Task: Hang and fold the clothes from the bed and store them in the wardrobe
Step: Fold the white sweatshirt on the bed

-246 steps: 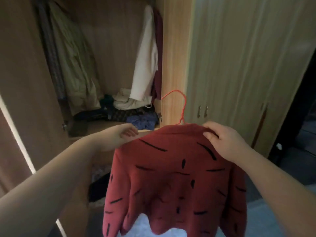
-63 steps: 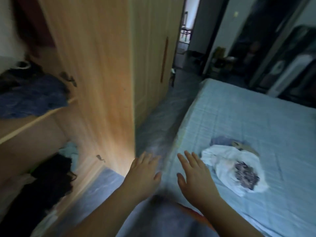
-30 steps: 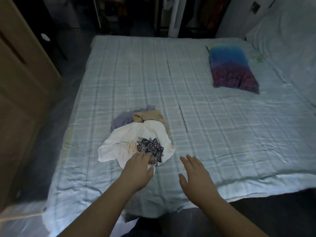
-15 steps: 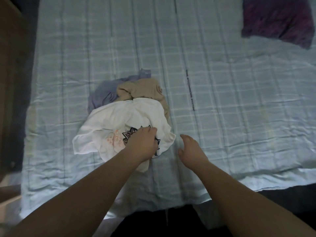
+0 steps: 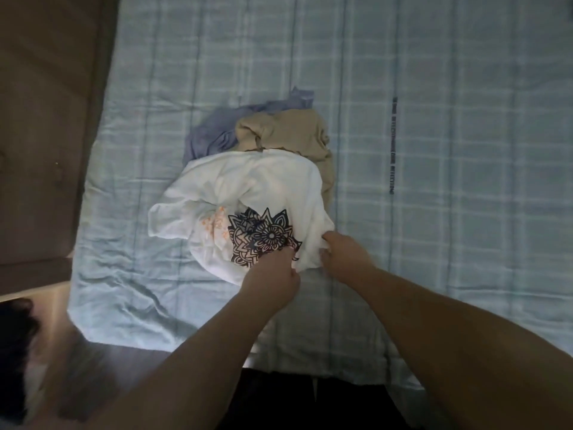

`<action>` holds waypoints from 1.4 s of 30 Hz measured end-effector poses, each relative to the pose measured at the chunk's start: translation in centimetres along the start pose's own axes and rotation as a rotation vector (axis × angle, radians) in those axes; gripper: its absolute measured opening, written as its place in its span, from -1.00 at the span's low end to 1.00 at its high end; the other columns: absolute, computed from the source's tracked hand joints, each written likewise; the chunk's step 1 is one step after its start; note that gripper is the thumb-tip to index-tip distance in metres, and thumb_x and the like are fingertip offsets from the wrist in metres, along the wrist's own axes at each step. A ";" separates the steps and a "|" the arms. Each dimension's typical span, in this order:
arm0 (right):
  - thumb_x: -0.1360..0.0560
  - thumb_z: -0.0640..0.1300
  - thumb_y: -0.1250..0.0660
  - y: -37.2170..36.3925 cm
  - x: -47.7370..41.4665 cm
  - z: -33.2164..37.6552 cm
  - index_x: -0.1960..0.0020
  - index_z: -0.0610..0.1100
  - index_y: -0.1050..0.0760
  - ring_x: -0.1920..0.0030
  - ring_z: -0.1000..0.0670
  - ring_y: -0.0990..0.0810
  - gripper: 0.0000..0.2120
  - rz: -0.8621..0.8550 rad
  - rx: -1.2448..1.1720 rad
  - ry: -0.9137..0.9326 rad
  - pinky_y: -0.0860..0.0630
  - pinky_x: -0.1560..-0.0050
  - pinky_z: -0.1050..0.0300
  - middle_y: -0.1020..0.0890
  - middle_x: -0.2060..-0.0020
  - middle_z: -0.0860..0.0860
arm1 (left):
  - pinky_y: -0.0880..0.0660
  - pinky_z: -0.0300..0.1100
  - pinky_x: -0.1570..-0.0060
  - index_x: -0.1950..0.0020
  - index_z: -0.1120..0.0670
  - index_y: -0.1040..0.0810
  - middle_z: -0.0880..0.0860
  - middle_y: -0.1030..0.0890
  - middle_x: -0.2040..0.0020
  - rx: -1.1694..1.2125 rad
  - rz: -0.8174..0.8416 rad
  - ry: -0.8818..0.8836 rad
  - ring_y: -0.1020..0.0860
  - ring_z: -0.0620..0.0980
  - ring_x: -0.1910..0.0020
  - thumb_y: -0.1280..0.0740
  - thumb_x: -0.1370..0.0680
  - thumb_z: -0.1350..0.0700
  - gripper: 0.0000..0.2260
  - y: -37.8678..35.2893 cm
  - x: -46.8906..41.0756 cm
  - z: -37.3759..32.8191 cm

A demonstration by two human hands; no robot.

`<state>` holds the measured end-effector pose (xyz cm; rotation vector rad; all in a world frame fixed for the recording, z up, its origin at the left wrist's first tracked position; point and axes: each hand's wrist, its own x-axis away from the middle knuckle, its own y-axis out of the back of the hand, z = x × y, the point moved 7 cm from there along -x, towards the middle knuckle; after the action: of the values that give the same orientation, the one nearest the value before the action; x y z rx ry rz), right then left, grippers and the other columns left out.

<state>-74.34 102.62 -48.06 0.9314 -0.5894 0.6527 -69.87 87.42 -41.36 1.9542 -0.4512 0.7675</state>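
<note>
Bed [image 5: 449, 125], pale blue checked sheet; on it heap: white printed shirt [image 5: 248, 187], beige garment [image 5: 291, 135], lavender garment [image 5: 210, 141]

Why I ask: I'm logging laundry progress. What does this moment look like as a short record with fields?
surface: bed, pale checked sheet
pile: three garments, bunched, unfolded
top of pile: white top, dark mandala print
partly under it, far side: beige garment, lilac garment
left hand: grips white top at its near edge
right hand: pinches white top's right edge
hanger: none in view
stage: white top grasped, not yet lifted
</note>
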 end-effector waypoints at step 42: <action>-0.45 -0.23 -0.33 -9.4 38.4 28.7 0.03 0.11 -0.55 0.22 0.09 -0.57 -0.75 -0.077 0.115 0.831 -0.38 0.25 0.32 -0.60 0.23 0.12 | -0.43 -0.25 0.21 0.17 0.22 -0.56 0.12 -0.57 0.20 0.672 -1.005 -0.350 -0.53 -0.10 0.21 -0.16 -0.52 0.25 -0.81 14.2 55.9 10.1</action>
<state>-47.12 83.28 -12.44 0.6978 0.2246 0.9304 -33.92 71.99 2.23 2.5432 0.6729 -0.1166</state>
